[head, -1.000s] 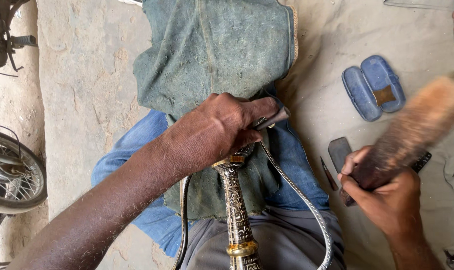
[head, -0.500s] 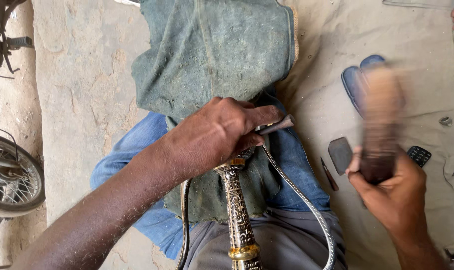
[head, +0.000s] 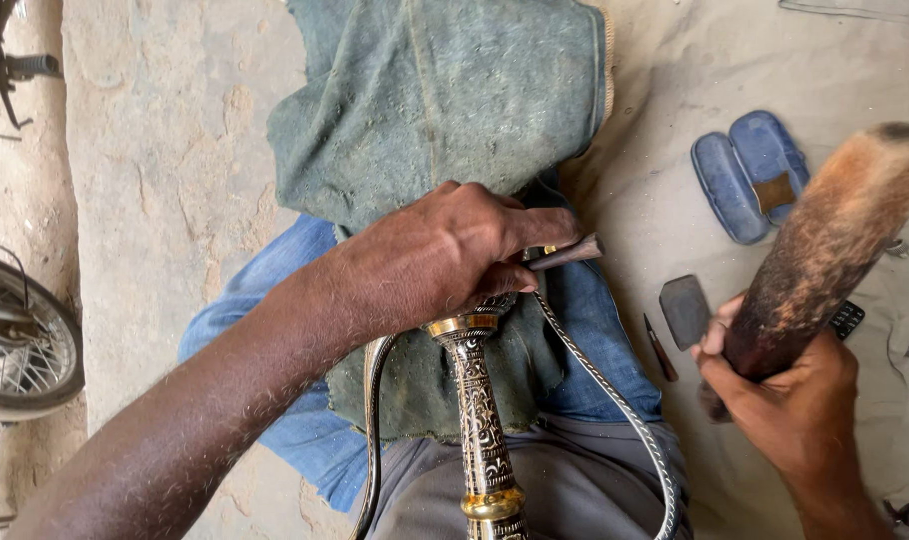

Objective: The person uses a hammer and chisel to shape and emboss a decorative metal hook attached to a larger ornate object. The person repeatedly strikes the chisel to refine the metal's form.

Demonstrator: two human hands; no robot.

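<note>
My left hand (head: 445, 255) closes over the top of an engraved brass-and-dark metal handle (head: 480, 420) that stands on my lap, and pins a small dark chisel (head: 567, 253) against it. A thin twisted metal guard (head: 615, 400) curves down from the handle's top. My right hand (head: 790, 395) grips a thick brown horn-like mallet (head: 830, 245), raised and tilted to the upper right, apart from the chisel. A grey-green cloth (head: 445, 100) lies over my blue-jeaned knee.
A pair of blue sandals (head: 750, 170) lies on the sandy cloth at the right. A flat dark stone (head: 685, 308) and a small pointed tool (head: 661, 348) lie beside my right hand. A bicycle wheel (head: 20, 340) stands at the left edge.
The mallet swung in toward the chisel half a second ago and is now lifted back out to the upper right. My left hand has stayed on the handle and chisel.
</note>
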